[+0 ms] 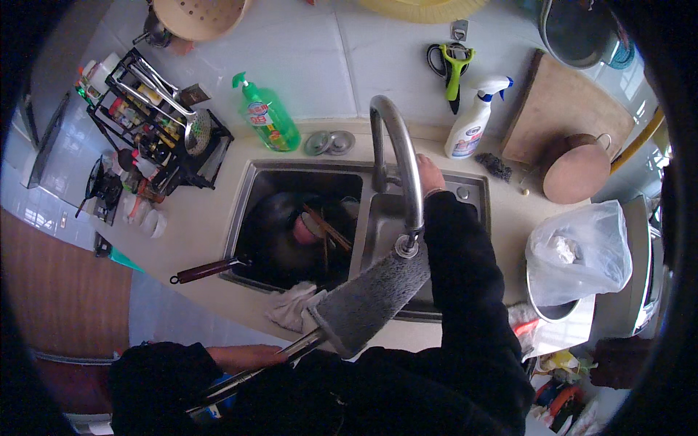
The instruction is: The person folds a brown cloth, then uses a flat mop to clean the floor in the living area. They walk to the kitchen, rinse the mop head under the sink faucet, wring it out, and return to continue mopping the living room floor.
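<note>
A flat mop with a grey microfiber pad (376, 297) slants across the sink's front edge, its upper end directly under the spout of the metal faucet (401, 136). Its metal pole runs down to the lower left, where my left hand (264, 355) is closed around it. My right hand (431, 173) reaches behind the faucet's curved neck, beside its base. The neck hides part of those fingers, so their hold is unclear. In the left basin of the double sink (357, 261) sits a dark wok with a brown handle (210, 271), holding chopsticks (330, 229) and a pink-sided bowl (306, 229).
A crumpled cloth (294, 306) lies at the sink's front rim. Behind stand a green pump bottle (270, 117) and a white spray bottle (471, 122). A spice rack (163, 125) is at left; a cutting board (564, 109) and a bag-lined bin (578, 256) are at right.
</note>
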